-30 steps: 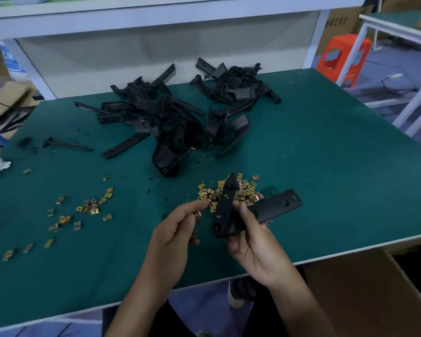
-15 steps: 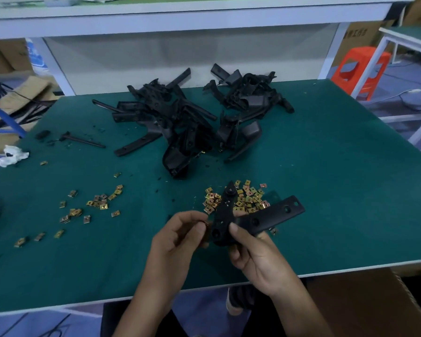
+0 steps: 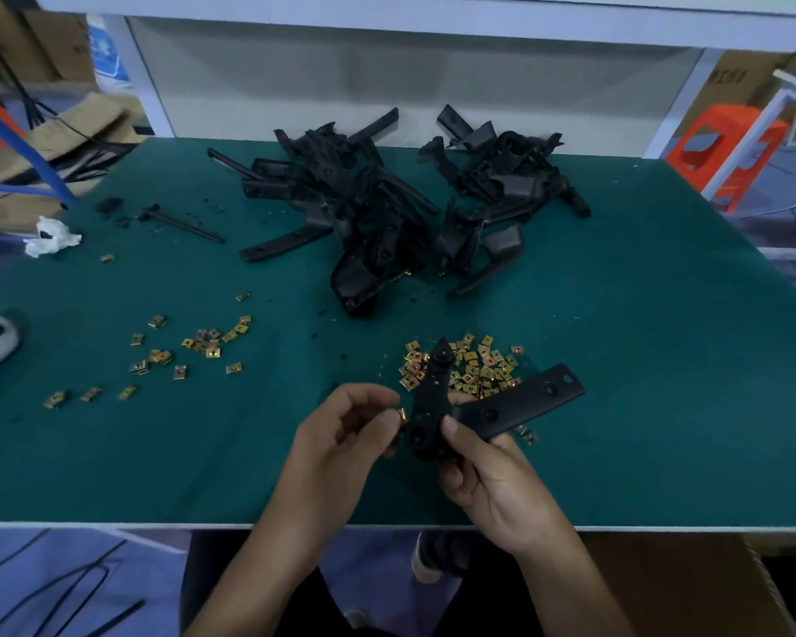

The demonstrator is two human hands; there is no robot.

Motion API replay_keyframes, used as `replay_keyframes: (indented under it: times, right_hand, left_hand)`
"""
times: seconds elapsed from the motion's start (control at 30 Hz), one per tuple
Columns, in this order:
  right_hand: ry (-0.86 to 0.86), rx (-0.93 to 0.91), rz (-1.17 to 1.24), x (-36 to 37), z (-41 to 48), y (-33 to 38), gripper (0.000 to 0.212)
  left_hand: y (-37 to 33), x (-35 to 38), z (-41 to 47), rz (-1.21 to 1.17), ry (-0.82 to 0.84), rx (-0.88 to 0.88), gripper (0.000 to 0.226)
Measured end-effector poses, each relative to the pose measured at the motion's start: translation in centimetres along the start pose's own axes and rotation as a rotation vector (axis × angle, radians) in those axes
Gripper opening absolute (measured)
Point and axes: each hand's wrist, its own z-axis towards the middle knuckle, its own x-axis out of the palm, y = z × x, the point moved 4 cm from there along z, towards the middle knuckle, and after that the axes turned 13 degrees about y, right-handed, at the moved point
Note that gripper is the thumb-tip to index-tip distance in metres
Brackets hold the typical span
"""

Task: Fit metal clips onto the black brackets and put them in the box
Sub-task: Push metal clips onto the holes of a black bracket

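Fingers (image 3: 372,394) of our left hand (image 3: 341,445) are curled close together, thumb and forefinger pinching one metal clip (image 3: 402,413) by its edge. Just right of that pinch, our right hand (image 3: 492,480) grips a black bracket (image 3: 515,406), thumb laid over its upper face and the other fingers wrapped beneath. We hold the clip right at the bracket's near-left end, beside a round hole there; whether the two touch we cannot tell. The bracket is held up off the green worktop (image 3: 662,360) and has two arms: one points away from us, the other runs out to the right with holes along it. Directly beyond the fingers, partly hidden by the bracket, lies a pile of clips (image 3: 479,367). We see scattered clips (image 3: 203,344) well to the left of our left hand. Far beyond both hands sits a tangled heap of brackets (image 3: 368,213), spread in two clumps. Below and right of our right hand, under the worktop's near edge, we see a brown cardboard box (image 3: 685,577). Crumpled white paper (image 3: 51,239) lies far off to the left.
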Motion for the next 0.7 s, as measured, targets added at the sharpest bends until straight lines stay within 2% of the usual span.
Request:
replay_keyframes:
  times: [0.13, 0.33, 0.47, 0.5, 0.63, 0.7]
  right_hand:
    - [-0.011, 0.014, -0.021, -0.1, 0.1, -0.2, 0.076]
    - [-0.039, 0.017, -0.012, -0.2, -0.1, -0.3, 0.063]
    - [-0.031, 0.024, -0.019, 0.0, 0.0, -0.3, 0.085]
    - [-0.025, 0.023, -0.025, 0.1, 0.0, -0.4, 0.084]
    - [0.018, 0.015, -0.043, 0.4, 0.0, -0.2, 0.051]
    - [0.022, 0.026, -0.073, 0.6, -0.1, -0.1, 0.053]
  left_hand:
    - [-0.3, -0.1, 0.3, -0.026, 0.023, -0.030, 0.015]
    - [-0.4, -0.2, 0.6, -0.103, 0.071, -0.089, 0.012]
    - [-0.3, -0.3, 0.7, -0.080, 0.098, -0.103, 0.013]
    - [-0.3, -0.3, 0.8, -0.067, 0.108, -0.105, 0.014]
    - [-0.4, -1.4, 1.0, -0.019, 0.186, -0.145, 0.027]
    - [-0.7, -2.0, 1.1, 0.014, 0.256, -0.176, 0.030]
